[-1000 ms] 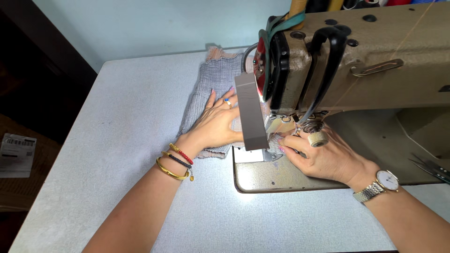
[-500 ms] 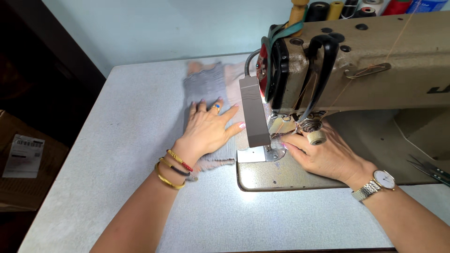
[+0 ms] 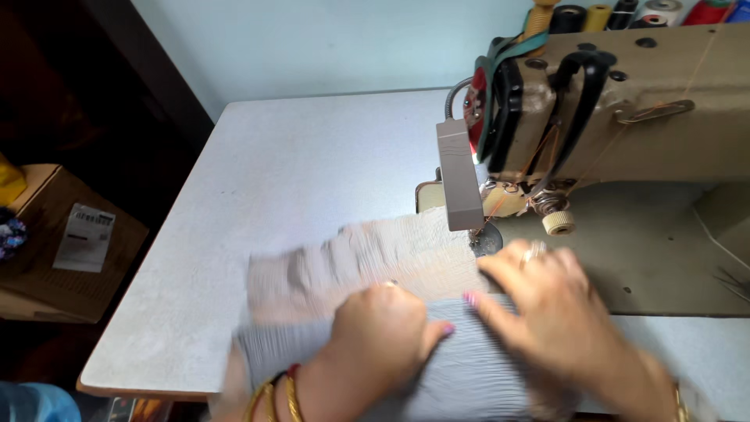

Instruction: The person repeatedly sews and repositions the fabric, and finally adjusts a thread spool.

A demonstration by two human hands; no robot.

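The grey ribbed fabric (image 3: 367, 270) lies on the tabletop (image 3: 297, 164), its long axis running left to right, its right end beneath the sewing machine (image 3: 625, 117) needle. The left hand (image 3: 383, 332) presses it with fingers curled; the right hand (image 3: 547, 305), flat and open, is nearer the needle.

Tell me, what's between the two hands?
In the head view, only the grey ribbed cloth lies between the left hand and the right hand; both hands press on it.

cardboard box (image 3: 62, 250) left of table | thread spools (image 3: 625, 14) top right
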